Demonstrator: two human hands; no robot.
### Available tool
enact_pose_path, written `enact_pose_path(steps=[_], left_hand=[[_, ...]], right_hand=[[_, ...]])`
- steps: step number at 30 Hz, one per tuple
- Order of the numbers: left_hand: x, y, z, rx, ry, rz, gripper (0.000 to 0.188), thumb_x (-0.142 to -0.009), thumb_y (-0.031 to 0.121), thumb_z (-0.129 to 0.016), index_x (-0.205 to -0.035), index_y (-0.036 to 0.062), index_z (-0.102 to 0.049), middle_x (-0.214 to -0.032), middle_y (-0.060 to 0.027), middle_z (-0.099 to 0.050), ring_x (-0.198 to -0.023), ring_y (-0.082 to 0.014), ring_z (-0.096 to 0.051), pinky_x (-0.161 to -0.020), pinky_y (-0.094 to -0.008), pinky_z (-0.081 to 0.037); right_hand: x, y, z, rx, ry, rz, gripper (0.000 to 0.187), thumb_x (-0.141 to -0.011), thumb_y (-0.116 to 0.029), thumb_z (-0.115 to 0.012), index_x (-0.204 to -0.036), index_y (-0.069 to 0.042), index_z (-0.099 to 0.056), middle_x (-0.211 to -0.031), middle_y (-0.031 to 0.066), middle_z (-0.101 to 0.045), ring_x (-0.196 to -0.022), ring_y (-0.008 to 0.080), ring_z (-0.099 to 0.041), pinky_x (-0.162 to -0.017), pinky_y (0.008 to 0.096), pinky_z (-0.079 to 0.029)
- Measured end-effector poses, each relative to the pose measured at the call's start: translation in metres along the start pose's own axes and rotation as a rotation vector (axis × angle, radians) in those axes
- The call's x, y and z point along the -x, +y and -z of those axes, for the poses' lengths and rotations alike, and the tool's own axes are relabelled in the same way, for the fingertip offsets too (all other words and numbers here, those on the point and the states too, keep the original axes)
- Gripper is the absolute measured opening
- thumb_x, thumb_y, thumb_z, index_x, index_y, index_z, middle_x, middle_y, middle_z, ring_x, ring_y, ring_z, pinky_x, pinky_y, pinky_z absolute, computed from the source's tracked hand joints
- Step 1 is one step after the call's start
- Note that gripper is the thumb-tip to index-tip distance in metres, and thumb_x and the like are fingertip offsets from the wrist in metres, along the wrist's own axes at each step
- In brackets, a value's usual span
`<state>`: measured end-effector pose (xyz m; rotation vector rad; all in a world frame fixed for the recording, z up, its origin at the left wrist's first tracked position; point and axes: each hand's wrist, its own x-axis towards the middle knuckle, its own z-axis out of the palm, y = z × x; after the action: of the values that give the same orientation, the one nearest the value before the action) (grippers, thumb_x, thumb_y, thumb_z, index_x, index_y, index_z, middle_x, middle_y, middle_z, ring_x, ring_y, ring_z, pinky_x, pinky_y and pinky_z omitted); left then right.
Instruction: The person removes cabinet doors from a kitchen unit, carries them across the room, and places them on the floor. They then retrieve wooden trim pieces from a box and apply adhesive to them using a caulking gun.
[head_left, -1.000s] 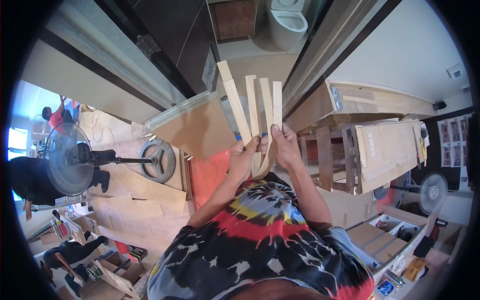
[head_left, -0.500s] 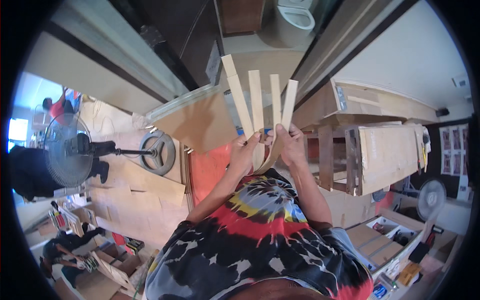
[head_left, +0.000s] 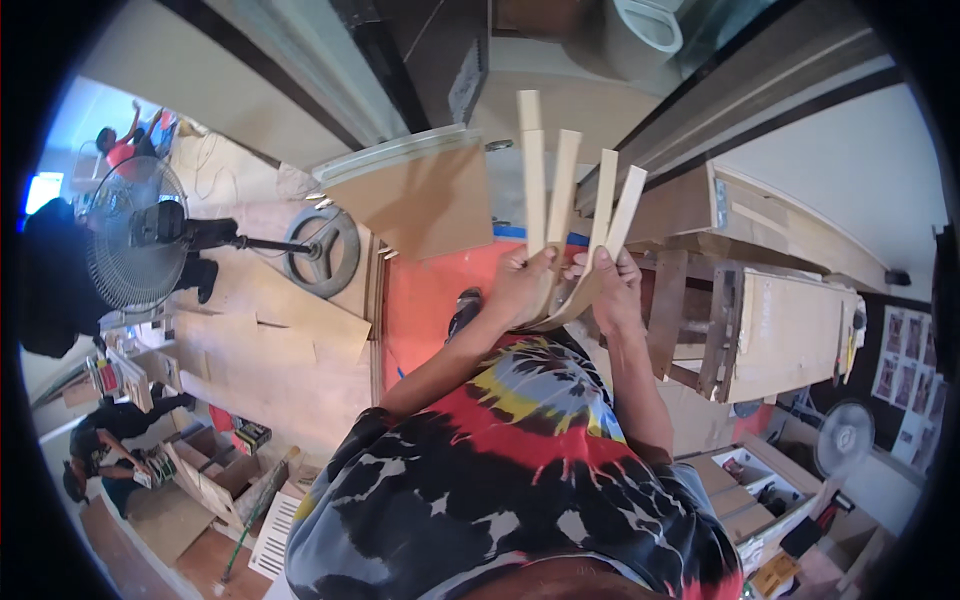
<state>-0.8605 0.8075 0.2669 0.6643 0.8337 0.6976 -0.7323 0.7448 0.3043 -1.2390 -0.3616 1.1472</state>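
Several thin, pale wooden strips (head_left: 563, 190) fan out upward from my two hands, their far ends apart and their lower ends curving back toward my shirt. My left hand (head_left: 522, 284) is closed around the strips on the left, thumb on top. On the right, my right hand (head_left: 614, 288) pinches the other strips between thumb and fingers. The two hands are close together in front of my belly. Where the strips cross between and below the hands is partly hidden by my fingers.
A standing fan (head_left: 150, 225) with a round base is at left, beside plywood sheets (head_left: 250, 350). A brown panel (head_left: 410, 200) stands ahead, near a red floor area (head_left: 425, 315). Wooden cabinet frames (head_left: 780, 320) fill the right. A person (head_left: 110, 440) works at lower left.
The strips and both hands sit farther right in the picture, and the whole surroundings have shifted as my head turned. The strips now lean more to the right. Both hands keep their grip.
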Motion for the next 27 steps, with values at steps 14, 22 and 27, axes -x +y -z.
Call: enact_pose_path(steps=[14, 22, 27], left_hand=[[0.000, 0.014, 0.032, -0.125, -0.198, -0.008, 0.019, -0.092, 0.015, -0.056, -0.098, -0.0018, -0.064, -0.083, -0.0056, -0.065, -0.070, -0.0112, -0.058, -0.066, -0.0270, -0.048], [0.011, 0.031, 0.038, -0.210, -0.231, -0.122, 0.036, -0.099, 0.029, -0.041, -0.103, -0.0011, -0.061, -0.082, -0.0035, -0.063, -0.073, -0.0092, -0.058, -0.068, -0.0235, -0.047], [0.006, 0.049, 0.051, -0.104, -0.318, -0.061, 0.032, -0.097, 0.026, -0.047, -0.109, -0.0016, -0.059, -0.094, -0.0048, -0.064, -0.083, -0.0111, -0.058, -0.074, -0.0263, -0.049]], right_hand=[[-0.002, 0.005, -0.033, 0.098, 0.058, 0.066, 0.019, -0.085, -0.017, -0.066, -0.094, -0.001, -0.059, -0.069, 0.0024, -0.058, -0.053, 0.0087, -0.053, -0.050, 0.0247, -0.047], [-0.007, 0.020, -0.058, 0.244, 0.204, 0.090, 0.019, -0.083, -0.018, -0.067, -0.087, 0.000, -0.061, -0.059, -0.0003, -0.054, -0.047, 0.0063, -0.048, -0.044, 0.0233, -0.039], [-0.005, 0.021, -0.060, 0.216, 0.132, 0.127, 0.018, -0.083, -0.018, -0.067, -0.089, -0.001, -0.062, -0.064, -0.0005, -0.055, -0.052, 0.0068, -0.050, -0.047, 0.0231, -0.039]])
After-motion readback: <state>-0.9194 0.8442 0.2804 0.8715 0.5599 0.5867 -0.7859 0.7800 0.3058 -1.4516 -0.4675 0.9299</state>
